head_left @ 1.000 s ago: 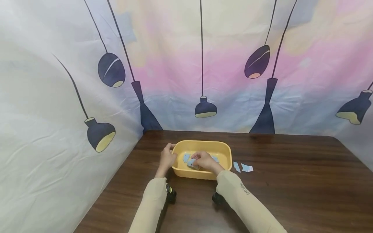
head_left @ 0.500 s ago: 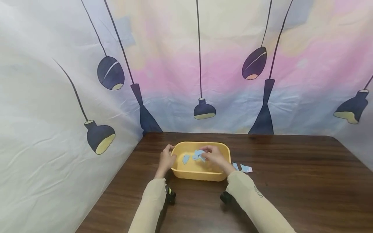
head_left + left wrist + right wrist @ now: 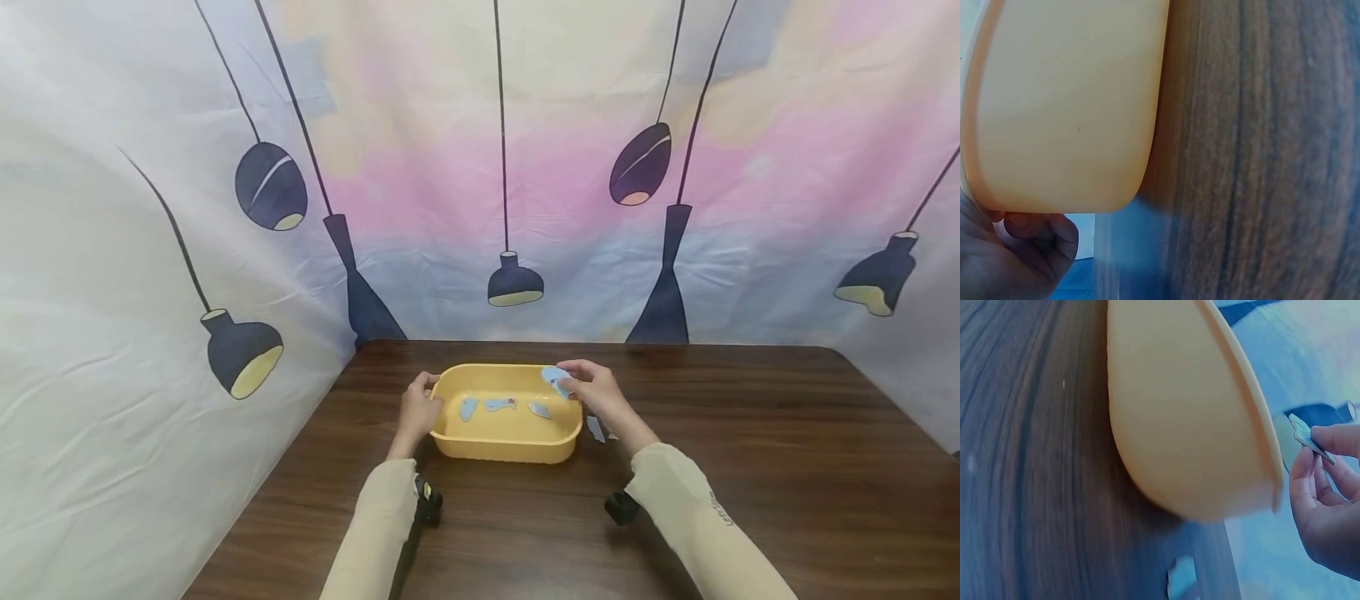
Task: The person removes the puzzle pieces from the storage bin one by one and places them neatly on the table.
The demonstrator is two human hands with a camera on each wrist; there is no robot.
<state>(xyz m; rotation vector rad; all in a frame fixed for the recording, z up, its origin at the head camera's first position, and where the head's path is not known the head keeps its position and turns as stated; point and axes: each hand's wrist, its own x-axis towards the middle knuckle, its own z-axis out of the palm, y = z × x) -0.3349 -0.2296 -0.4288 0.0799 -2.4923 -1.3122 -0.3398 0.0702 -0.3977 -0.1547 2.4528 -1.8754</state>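
Observation:
A yellow plastic basin [image 3: 504, 451] stands on the table, its side filling much of both wrist views. My left hand [image 3: 418, 412] grips its left end at the rim; in the left wrist view the fingers [image 3: 1041, 228] curl against the end wall. My right hand [image 3: 603, 392] pinches a flat, irregular light-blue piece [image 3: 556, 379] between thumb and fingertips over the basin's back right corner. The right wrist view shows this thin piece [image 3: 1305, 437] edge-on, above the rim. Inside the basin lie a left piece [image 3: 468, 409], a middle piece with a red spot [image 3: 499, 404] and a right piece [image 3: 538, 410].
On the dark wooden table [image 3: 750, 467], a light-blue piece [image 3: 596, 429] lies just right of the basin, and another [image 3: 612, 437] is mostly hidden by the right wrist. A cloth backdrop [image 3: 450, 167] printed with lamps hangs behind the table.
My right hand has lifted the light-blue piece from the basin's middle and moved it right, up to the right rim. The left hand keeps its hold on the basin. The head view has turned slightly right.

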